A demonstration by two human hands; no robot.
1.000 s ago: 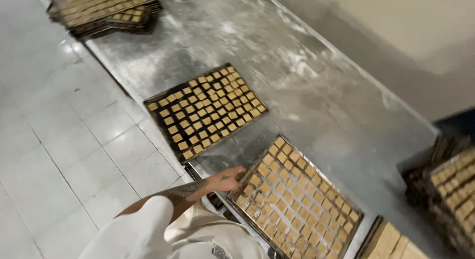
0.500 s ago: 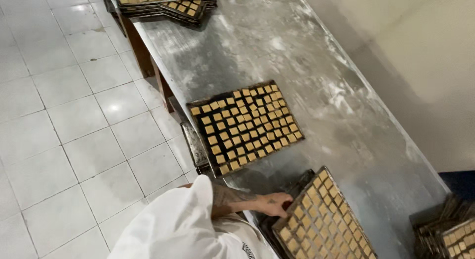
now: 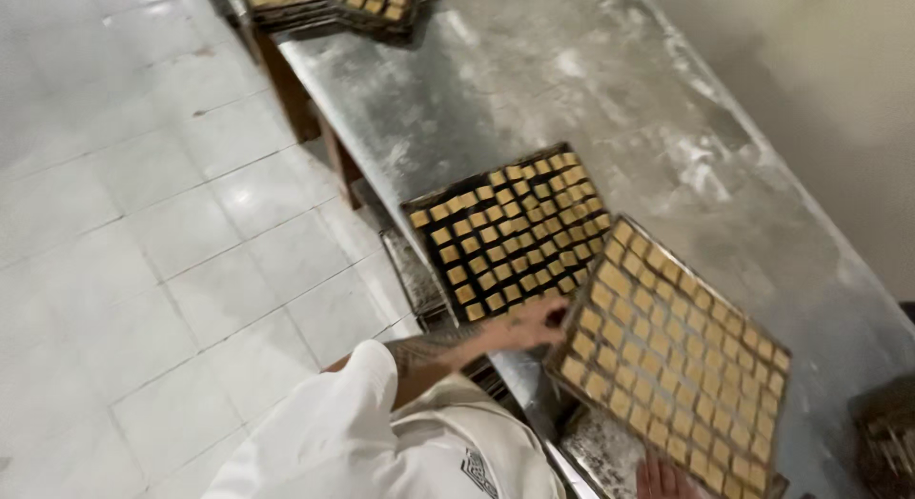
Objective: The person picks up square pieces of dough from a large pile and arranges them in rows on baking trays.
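Head view: left hand [image 3: 536,325] and right hand [image 3: 660,480] grip the near tray [image 3: 675,361] by its edges above the table [image 3: 534,89]; keep it level, clear of the far tray [image 3: 510,229].

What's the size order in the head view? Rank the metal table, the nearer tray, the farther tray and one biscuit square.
1. metal table
2. nearer tray and farther tray: alike; nearness makes the nearer one look bigger
3. biscuit square
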